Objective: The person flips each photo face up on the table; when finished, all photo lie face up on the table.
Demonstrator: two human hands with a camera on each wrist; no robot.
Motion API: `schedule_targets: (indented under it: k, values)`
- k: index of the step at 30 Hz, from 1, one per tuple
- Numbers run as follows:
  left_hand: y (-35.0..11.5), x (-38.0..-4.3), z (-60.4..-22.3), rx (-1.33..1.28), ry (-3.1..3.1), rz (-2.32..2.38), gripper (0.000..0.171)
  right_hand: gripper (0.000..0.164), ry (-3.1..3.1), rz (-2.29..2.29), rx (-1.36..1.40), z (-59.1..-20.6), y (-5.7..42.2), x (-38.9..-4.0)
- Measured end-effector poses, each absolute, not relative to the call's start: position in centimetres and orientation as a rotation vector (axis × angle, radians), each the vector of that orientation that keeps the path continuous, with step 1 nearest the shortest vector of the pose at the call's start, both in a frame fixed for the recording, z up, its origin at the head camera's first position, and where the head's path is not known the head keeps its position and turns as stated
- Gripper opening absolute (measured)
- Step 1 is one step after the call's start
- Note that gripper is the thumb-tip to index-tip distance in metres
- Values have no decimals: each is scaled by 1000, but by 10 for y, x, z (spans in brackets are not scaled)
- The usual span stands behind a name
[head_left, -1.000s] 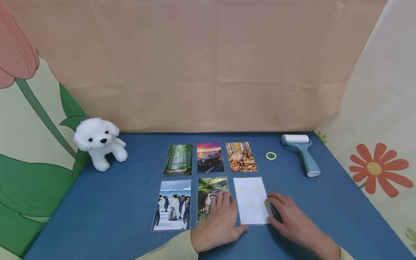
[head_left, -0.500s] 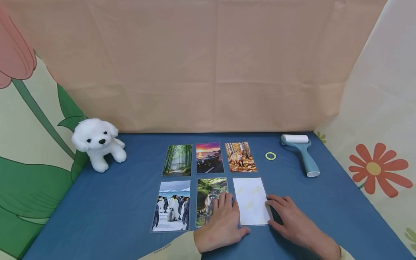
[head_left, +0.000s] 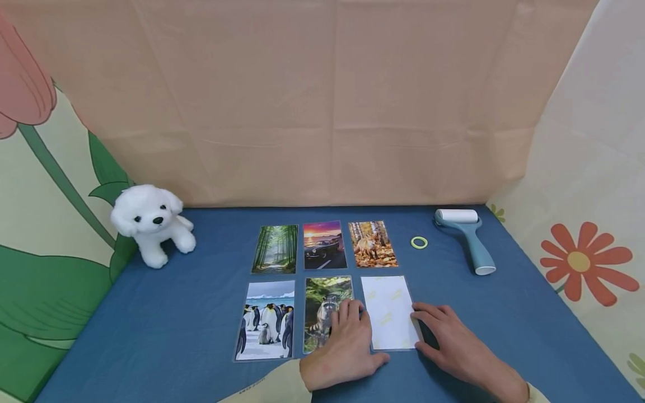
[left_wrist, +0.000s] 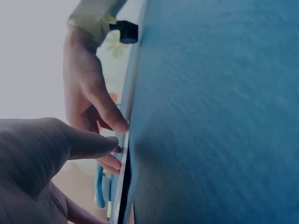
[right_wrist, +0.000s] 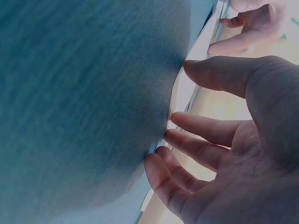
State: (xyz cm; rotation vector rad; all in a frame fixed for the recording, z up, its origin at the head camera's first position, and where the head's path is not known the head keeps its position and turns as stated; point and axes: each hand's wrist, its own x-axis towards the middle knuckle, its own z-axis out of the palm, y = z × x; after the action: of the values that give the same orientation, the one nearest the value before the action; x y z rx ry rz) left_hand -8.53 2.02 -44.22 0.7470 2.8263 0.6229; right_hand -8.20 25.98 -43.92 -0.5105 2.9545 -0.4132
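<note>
In the head view a white card (head_left: 390, 313) with faint yellow marks lies blank side up between both hands. My left hand (head_left: 345, 344) lies over the lower right of a raccoon picture card (head_left: 322, 296), fingers along the white card's left side and thumb near its bottom corner. At the white card's right edge, my right hand (head_left: 450, 341) touches with its fingertips and thumb. The right wrist view shows those fingers (right_wrist: 201, 144) nearly straight against the edge. Part of the raccoon card is hidden by the left hand.
A penguin card (head_left: 266, 320), forest card (head_left: 275, 249), car-at-sunset card (head_left: 325, 245) and autumn-woods card (head_left: 373, 244) complete two rows on the blue cloth (head_left: 166, 330). Rightward lie a yellow-green ring (head_left: 419, 238) and a blue-handled roller (head_left: 471, 238). A white plush dog (head_left: 153, 221) sits at left.
The left hand has shifted very slightly right since a second ago and then stayed. The right hand keeps its place at the white card's edge.
</note>
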Motion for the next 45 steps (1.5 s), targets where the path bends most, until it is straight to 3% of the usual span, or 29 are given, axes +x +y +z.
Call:
schedule_targets:
  k: [10, 18, 27, 35, 45]
  values:
    - [24, -77, -436, 660, 2787, 905, 59, 47, 2959, -469, -522, -440, 258, -84]
    - [28, -75, -428, 642, 2655, 1232, 60, 37, 2821, -805, -405, -432, 256, -88]
    - [45, -75, -424, 724, 2418, 1508, 77, 60, 2629, -1127, -195, -409, 254, -93]
    - [65, -75, -428, 722, 2382, 1470, 87, 61, 2573, -1142, -111, -403, 259, -102]
    - [78, -81, -445, 870, 2491, 1228, 82, 63, 2527, -1244, -15, -399, 268, -101]
